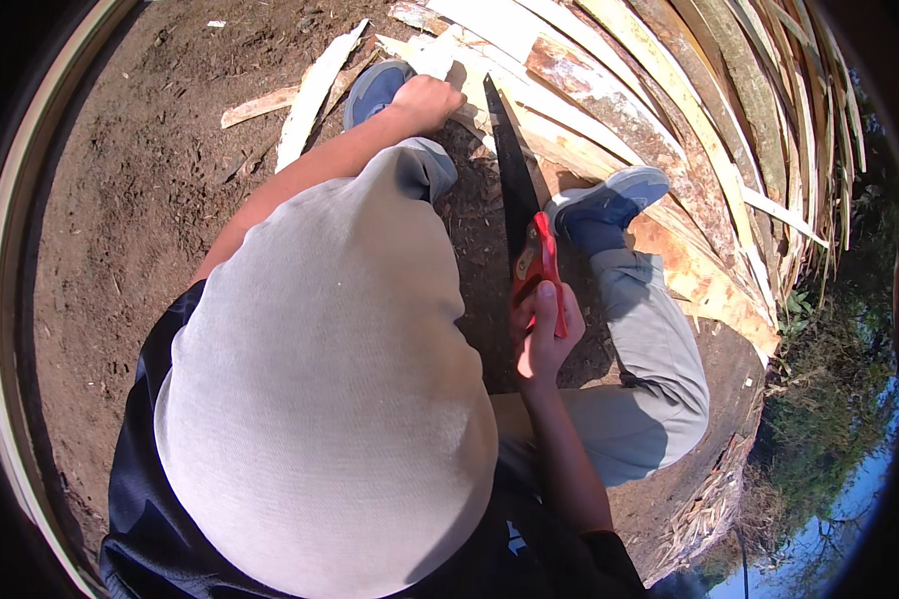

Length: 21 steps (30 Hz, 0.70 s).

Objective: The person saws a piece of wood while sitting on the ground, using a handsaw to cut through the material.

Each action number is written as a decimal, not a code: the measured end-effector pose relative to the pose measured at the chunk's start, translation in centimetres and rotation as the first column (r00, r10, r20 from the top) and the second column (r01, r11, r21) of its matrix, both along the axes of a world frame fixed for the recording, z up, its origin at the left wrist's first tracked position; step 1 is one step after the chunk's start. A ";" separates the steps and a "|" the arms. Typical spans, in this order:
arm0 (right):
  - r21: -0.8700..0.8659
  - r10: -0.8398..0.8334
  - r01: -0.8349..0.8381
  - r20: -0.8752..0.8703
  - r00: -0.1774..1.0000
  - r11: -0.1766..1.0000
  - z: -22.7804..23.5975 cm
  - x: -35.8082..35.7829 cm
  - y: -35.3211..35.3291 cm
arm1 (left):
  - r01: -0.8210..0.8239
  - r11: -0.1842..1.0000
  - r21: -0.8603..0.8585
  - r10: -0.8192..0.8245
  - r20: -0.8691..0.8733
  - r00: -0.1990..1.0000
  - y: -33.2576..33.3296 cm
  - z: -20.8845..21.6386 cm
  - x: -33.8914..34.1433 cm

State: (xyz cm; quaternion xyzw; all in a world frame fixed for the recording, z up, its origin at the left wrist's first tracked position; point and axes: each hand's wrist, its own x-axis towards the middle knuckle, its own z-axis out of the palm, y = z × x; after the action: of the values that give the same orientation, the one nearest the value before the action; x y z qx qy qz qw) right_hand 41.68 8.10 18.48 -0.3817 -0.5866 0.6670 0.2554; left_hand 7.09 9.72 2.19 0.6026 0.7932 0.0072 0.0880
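Note:
A handsaw with a dark blade (514,175) and a red handle (537,262) is in my right hand (549,344), with fingers wrapped round the grip and the thumb on top. The blade points away from me, its tip over the pale wooden board (477,72) beyond my feet. Whether the teeth touch the wood, I cannot tell. My left hand (428,103) is closed at the near edge of that board, beside my left shoe (375,92); its fingertips are hidden. My right shoe (609,205) stands against the wood, to the right of the blade.
Long wooden strips (689,110) lie heaped at the far right. Loose offcuts (315,95) rest on brown soil (140,200) at the left. My raised left knee (330,369) in pale trousers fills the middle. Greenery (819,439) shows at the right edge.

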 end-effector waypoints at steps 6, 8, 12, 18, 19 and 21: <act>-0.017 0.027 -0.025 0.094 0.995 1.000 -0.2 -0.2 -1.0 | -0.006 1.000 0.020 0.006 0.015 1.000 -0.2 -0.3 -0.2; -0.062 -0.007 0.009 0.036 0.999 0.998 -0.3 0.3 -1.6 | -0.015 1.000 0.002 0.015 0.010 1.000 0.1 0.2 0.0; 0.037 0.021 -0.026 0.143 0.989 0.999 1.3 0.9 -3.3 | 0.018 0.999 0.033 -0.017 -0.009 1.000 -0.4 0.0 -0.2; -0.176 -0.033 0.041 0.050 0.998 0.984 1.1 -2.9 0.4 | 0.016 1.000 0.013 -0.016 -0.018 1.000 0.3 0.1 0.0; -0.203 -0.043 0.056 0.069 0.997 0.978 1.1 -4.7 1.2 | 0.005 1.000 0.024 -0.005 -0.005 1.000 0.0 -0.4 0.0; -0.206 -0.063 0.081 0.093 0.994 0.975 1.1 -5.6 1.2 | -0.017 0.998 0.059 0.016 0.014 1.000 -0.4 -1.2 -0.6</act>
State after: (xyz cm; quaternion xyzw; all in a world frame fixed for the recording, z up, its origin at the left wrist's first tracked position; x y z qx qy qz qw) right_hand 36.06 9.25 19.59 -0.4559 -0.5090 0.6985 0.2125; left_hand 6.47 9.33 0.98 0.5982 0.7970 0.0353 0.0754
